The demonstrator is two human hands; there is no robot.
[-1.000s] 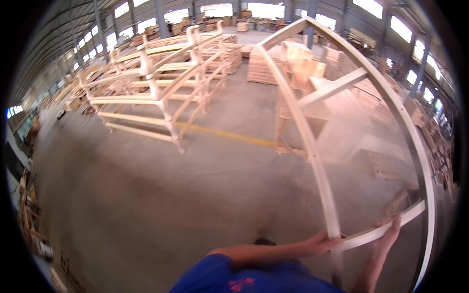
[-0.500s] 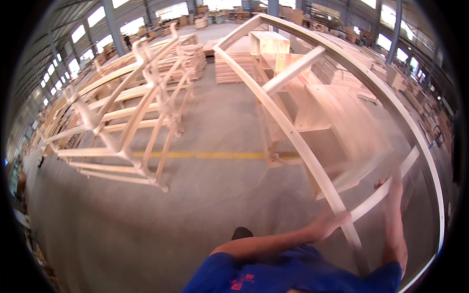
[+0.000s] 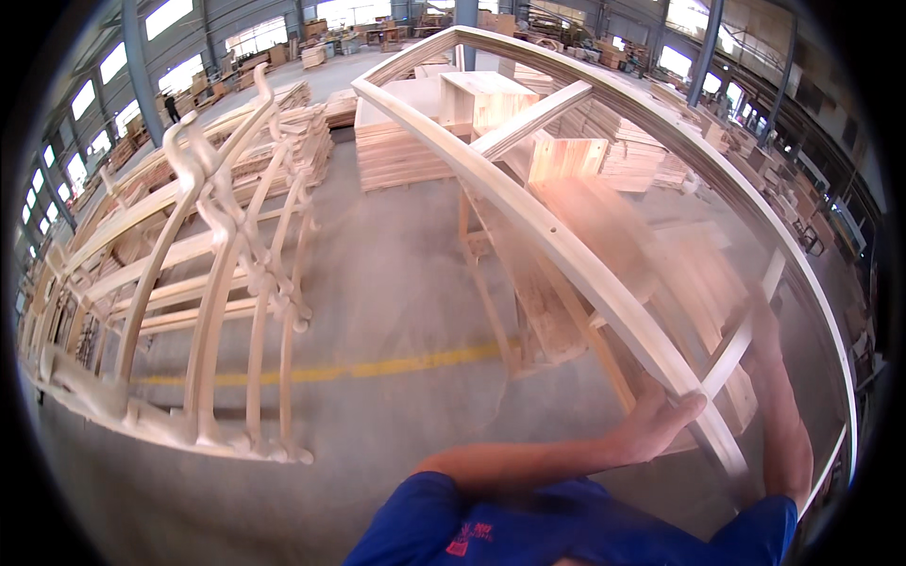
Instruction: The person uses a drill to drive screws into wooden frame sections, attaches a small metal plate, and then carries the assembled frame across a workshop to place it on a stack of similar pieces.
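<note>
A long pale wooden frame (image 3: 604, 283), with two side rails joined by crossbars, slants across the right half of the view, lifted off the floor. My left hand (image 3: 661, 417) is closed around its near rail, close to where a crossbar (image 3: 731, 354) meets it. Further right, my right hand (image 3: 763, 330) is on that same crossbar, its fingers smeared by motion and partly hidden. Behind and below the frame, wooden panels and boxes (image 3: 571, 158) show through its openings.
On the left stands a group of curved wooden chair-like frames (image 3: 203, 245) with knobbed ends. Stacked boards (image 3: 406, 146) lie ahead, beyond the grey floor (image 3: 377, 292). A yellow line (image 3: 425, 361) crosses the floor. Blue columns (image 3: 140, 71) rise in the background, and a distant person (image 3: 171, 108) stands at far left.
The curved frames at left now appear larger and lower, and the yellow line sits lower in view. The wooden frame's far end has shifted left. Both hands keep their places on it.
</note>
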